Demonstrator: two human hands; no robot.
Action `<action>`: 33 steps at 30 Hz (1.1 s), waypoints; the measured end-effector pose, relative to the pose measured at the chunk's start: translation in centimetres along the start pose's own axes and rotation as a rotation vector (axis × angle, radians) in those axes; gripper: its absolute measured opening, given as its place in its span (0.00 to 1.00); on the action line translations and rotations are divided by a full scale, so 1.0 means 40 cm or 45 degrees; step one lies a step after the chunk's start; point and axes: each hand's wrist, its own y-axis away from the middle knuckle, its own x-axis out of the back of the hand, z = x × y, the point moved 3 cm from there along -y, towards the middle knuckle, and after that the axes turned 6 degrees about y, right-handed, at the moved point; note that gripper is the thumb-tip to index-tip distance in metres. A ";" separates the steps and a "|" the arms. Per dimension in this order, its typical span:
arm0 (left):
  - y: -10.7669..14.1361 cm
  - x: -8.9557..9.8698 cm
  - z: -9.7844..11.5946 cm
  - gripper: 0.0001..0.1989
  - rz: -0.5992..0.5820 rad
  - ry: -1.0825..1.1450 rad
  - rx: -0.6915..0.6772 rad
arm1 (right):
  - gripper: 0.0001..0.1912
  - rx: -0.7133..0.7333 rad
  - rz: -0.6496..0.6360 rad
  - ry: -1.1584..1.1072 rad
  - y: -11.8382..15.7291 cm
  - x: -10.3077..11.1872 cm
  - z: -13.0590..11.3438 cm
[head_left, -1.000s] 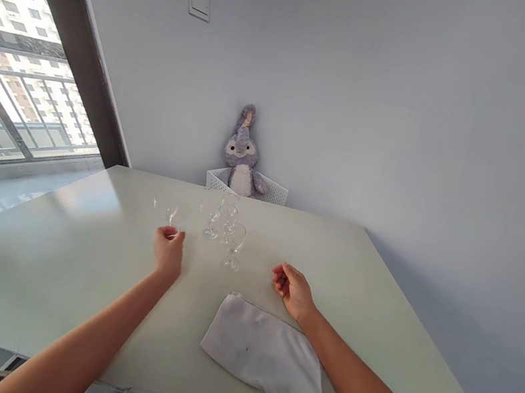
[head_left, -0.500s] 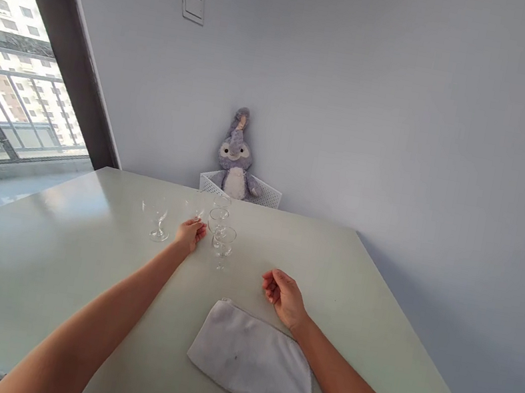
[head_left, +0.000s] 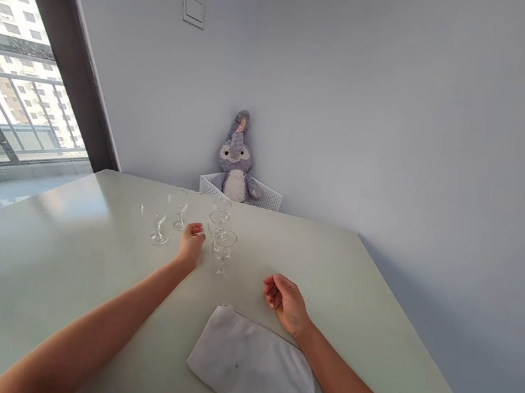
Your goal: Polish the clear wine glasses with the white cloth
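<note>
Clear stemmed glasses stand upright on the pale table (head_left: 382,353). On the left are a nearer glass (head_left: 159,235) and a farther glass (head_left: 180,217). To the right, a front glass (head_left: 223,252), a middle glass (head_left: 219,217) and a back glass (head_left: 222,204) form a row and overlap in view. My left hand (head_left: 192,242) is between the two groups, holding nothing, its thumb and fingers apart. My right hand (head_left: 287,301) hovers or rests right of the row with fingers curled in and nothing visible in them. Below it lies a folded grey cloth (head_left: 256,372), partly behind my right forearm.
A plush toy (head_left: 236,165) sits in a white perforated basket (head_left: 269,198) behind the table's far edge. Grey walls close off the back and right. A window (head_left: 12,85) with a dark frame is on the left.
The farther left glass, earlier at my left hand's fingers, now stands farther left, apart from the hand. My left hand has let go of it. My right hand stays nearly still.
</note>
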 end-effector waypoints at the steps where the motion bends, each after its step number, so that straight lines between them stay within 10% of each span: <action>1: 0.019 -0.007 -0.004 0.22 -0.083 -0.032 -0.036 | 0.15 0.000 0.002 0.004 0.000 0.000 0.000; 6: 0.063 -0.036 -0.004 0.29 -0.304 -0.181 -0.152 | 0.15 0.015 -0.015 -0.008 0.001 0.002 0.000; 10: 0.064 -0.047 -0.004 0.17 -0.366 -0.247 -0.163 | 0.16 0.012 -0.017 -0.002 0.004 0.003 -0.002; 33: -0.111 0.062 0.003 0.13 0.082 -0.182 -0.087 | 0.14 0.006 -0.039 0.023 0.008 0.000 -0.001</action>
